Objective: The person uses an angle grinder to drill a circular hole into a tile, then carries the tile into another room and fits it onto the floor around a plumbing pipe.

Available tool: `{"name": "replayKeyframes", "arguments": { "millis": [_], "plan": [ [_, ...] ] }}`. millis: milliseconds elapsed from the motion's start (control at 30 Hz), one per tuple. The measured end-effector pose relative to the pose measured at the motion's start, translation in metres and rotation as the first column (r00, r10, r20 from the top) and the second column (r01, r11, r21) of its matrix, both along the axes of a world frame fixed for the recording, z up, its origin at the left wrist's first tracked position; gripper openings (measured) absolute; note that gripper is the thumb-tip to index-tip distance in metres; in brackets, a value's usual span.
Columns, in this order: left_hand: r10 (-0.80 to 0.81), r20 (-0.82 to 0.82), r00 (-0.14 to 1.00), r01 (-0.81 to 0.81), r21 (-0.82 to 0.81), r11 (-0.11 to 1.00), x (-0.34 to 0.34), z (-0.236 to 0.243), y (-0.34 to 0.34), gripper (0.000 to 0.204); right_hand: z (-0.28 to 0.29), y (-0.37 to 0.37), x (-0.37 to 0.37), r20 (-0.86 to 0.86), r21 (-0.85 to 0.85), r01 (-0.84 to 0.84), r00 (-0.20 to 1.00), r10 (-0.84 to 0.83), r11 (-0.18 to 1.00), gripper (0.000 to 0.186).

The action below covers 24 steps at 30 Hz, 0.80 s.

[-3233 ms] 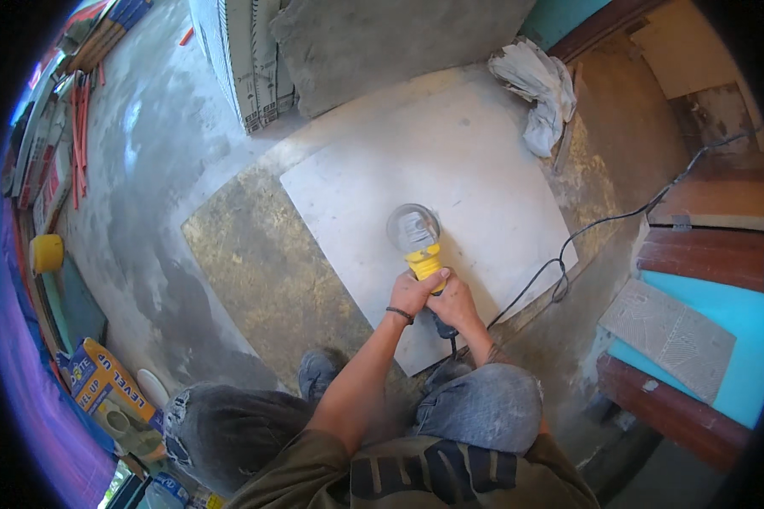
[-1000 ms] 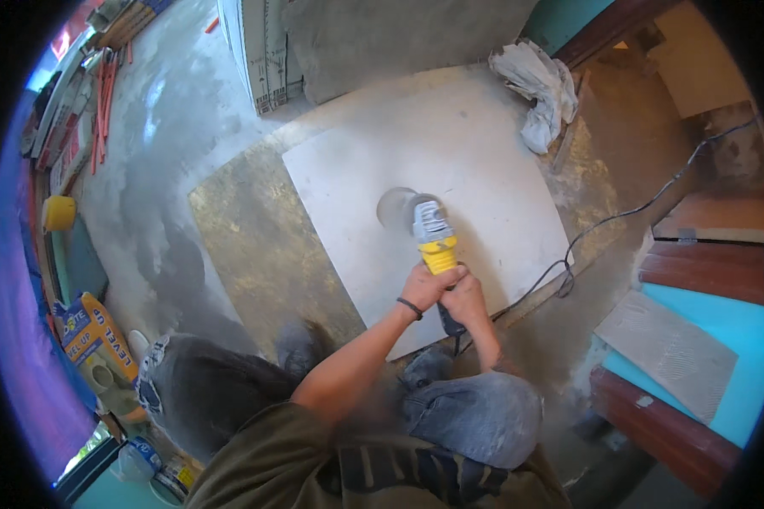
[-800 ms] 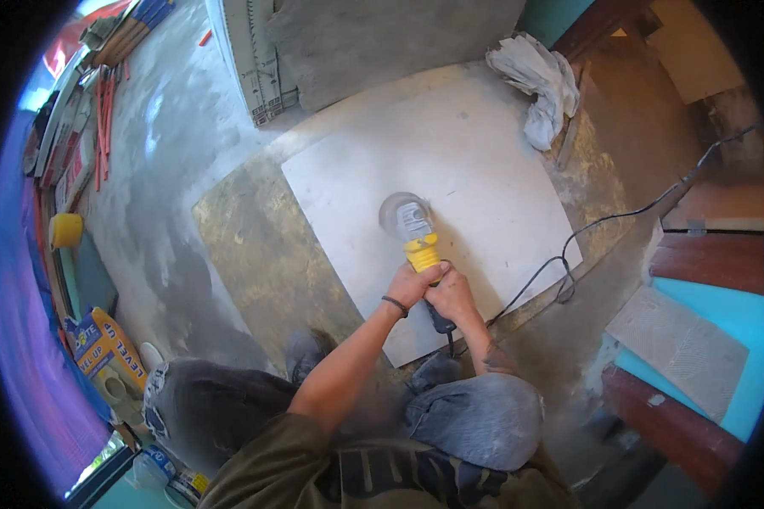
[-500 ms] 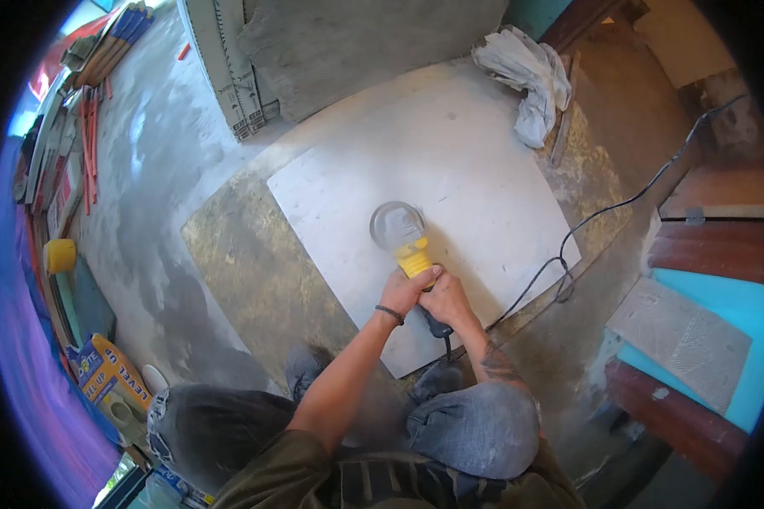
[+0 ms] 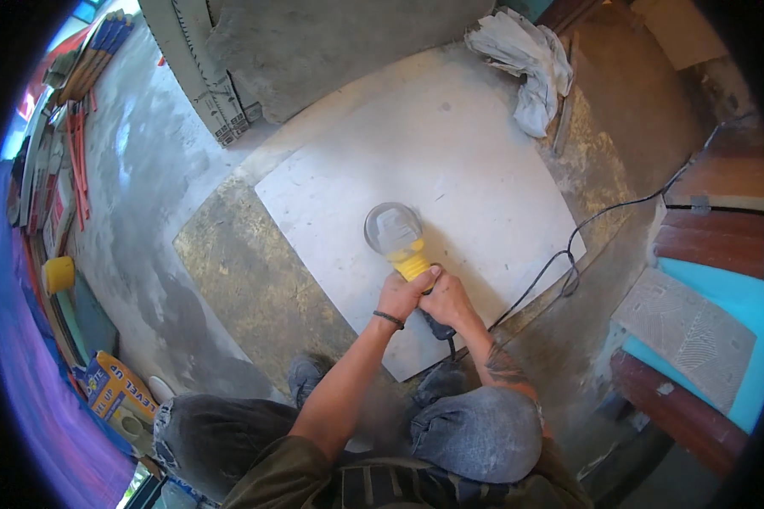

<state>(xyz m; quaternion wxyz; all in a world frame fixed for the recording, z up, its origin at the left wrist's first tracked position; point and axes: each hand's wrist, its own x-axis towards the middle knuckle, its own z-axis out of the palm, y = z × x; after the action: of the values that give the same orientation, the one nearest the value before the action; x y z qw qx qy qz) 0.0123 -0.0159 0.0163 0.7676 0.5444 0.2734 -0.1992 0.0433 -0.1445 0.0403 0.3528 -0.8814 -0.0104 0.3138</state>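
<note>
L hand [image 5: 399, 295] + R hand [image 5: 447, 303] both gripping 1 yellow-grey angle grinder [image 5: 413, 265] | over 1 flat white sheet [image 5: 492, 204] | vs ~1s ago: 1 see-thru round disc [image 5: 377, 222] now full circle, was part-hid

The left hand [image 5: 399, 294] and right hand [image 5: 446, 299] hide much of the grip of the grinder [image 5: 411, 256]. Its disc [image 5: 392, 222] is blurred into a see-through ring, and the pale head shows hazily with it; whether the disc touches the white tile [image 5: 492, 220] cannot be told. The cord [image 5: 659, 195] passes out of sight behind the right forearm, and its far end fades into the dark rim. The knees partly cover the shoes [image 5: 309, 376]. The top edge cuts off the carton [image 5: 191, 64] and grey slab [image 5: 314, 47]; the lower edge crops the shirt [image 5: 433, 485].
</note>
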Motion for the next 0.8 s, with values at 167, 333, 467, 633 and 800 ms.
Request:
{"name": "replayKeyframes", "arguments": {
  "millis": [167,333,467,633,800],
  "plan": [
    [-0.056,0.026,0.998,0.052,0.114,0.992,0.000,0.006,0.002,0.037,0.006,0.000,0.001,0.000,0.032,-0.044,0.999,0.044,0.999,0.047],
    [0.044,0.083,0.996,-0.042,-0.023,0.999,-0.005,0.003,-0.003,0.038,0.008,0.000,-0.002,0.018,-0.002,-0.020,1.000,0.020,1.000,0.056],
    [0.071,0.094,0.993,-0.064,-0.084,0.994,-0.003,0.003,-0.006,0.039,0.007,-0.003,-0.001,0.031,0.028,-0.018,0.999,0.017,0.999,0.056],
    [0.082,0.081,0.993,-0.076,-0.074,0.994,-0.004,0.002,-0.005,0.038,0.009,-0.001,0.000,-0.002,0.002,-0.015,1.000,0.015,1.000,0.056],
    [0.082,0.065,0.994,-0.077,-0.080,0.994,-0.004,0.001,-0.006,0.038,0.005,-0.002,-0.002,0.001,-0.002,0.002,1.000,-0.002,1.000,0.056]
  ]
}}
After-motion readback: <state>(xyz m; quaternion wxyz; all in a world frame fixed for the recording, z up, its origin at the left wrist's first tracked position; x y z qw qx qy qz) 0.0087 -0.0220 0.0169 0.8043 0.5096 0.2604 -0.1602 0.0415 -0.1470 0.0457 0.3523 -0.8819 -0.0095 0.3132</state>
